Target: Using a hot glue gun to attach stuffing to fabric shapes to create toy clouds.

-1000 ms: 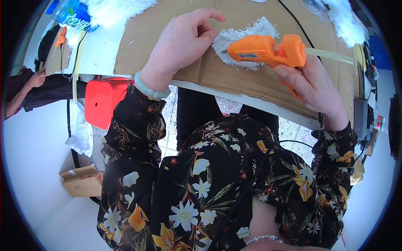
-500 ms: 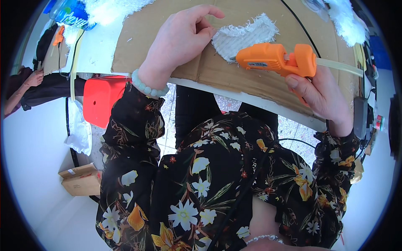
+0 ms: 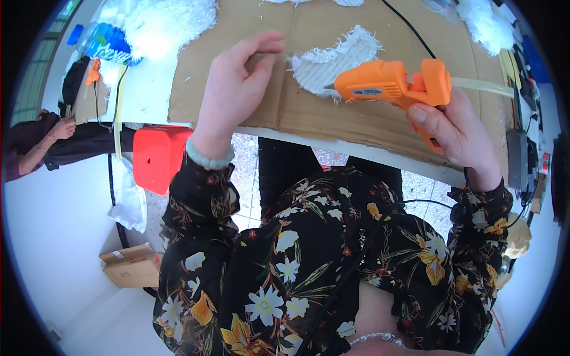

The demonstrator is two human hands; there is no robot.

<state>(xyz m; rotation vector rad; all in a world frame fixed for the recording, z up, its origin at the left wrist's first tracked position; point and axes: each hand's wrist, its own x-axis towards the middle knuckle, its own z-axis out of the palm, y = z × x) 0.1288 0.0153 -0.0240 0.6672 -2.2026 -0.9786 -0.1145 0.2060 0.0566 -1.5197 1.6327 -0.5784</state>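
Note:
An orange glue gun (image 3: 380,83) is held in my right hand (image 3: 454,127), its nozzle pointing left with a pale glue stick (image 3: 484,86) out of its back. Beneath the nozzle tip lies a white fluffy fabric piece (image 3: 332,62) with frayed edges; whether the tip touches it I cannot tell. To the left of the fabric, my left hand (image 3: 237,86) hovers over the cardboard (image 3: 261,110), apart from the fabric. Its thumb and fingers are spread with a gap between them, and nothing shows in them.
White fluffy material (image 3: 169,26) and a blue-labelled bottle (image 3: 107,44) are at the far left, more fluff (image 3: 487,29) at the far right. A black cable (image 3: 409,26) crosses the cardboard. Another person's hand (image 3: 62,127) is at the left, near a red stool (image 3: 159,159).
My left hand has drawn back to the left, away from the fabric edge. The glue gun stays over the fabric in my right hand. The whole view has shifted slightly.

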